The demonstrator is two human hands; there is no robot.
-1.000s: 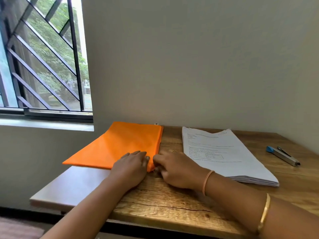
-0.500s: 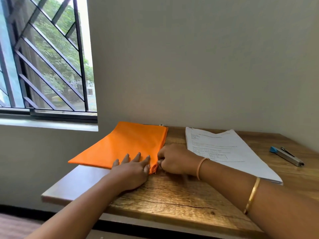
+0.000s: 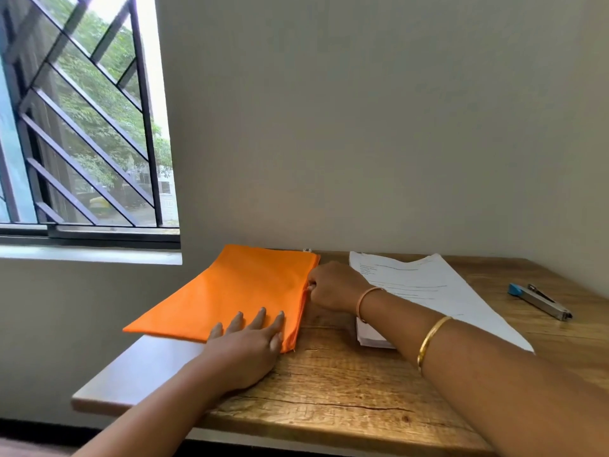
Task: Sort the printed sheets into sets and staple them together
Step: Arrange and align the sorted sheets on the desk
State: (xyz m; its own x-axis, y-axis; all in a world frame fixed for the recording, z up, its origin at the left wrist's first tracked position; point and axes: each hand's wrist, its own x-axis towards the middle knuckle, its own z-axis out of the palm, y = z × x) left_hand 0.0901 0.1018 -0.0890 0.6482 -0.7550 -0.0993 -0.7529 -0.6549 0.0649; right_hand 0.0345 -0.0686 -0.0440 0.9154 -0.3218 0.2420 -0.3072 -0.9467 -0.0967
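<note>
Your left hand (image 3: pixel 250 344) lies flat on the near right corner of the flat orange fabric pouch (image 3: pixel 237 291). Its 4 fingers are straight and slightly spread, pressing the pouch onto the wooden worktop (image 3: pixel 329 384). Your right hand (image 3: pixel 333 286) is curled at the pouch's right edge, about halfway along it, and pinches that edge. What sits between the fingertips is too small to tell.

Just right of the pouch, past a strip of bare wood, lies the stack of printed white sheets (image 3: pixel 428 285). Your right forearm crosses over the stack's near left corner. Further right of the pouch, beyond the stack and apart from it, a silver stapler with a blue end (image 3: pixel 540 301) lies on the wood. Up and left of the pouch is a barred window (image 3: pixel 82 127).
</note>
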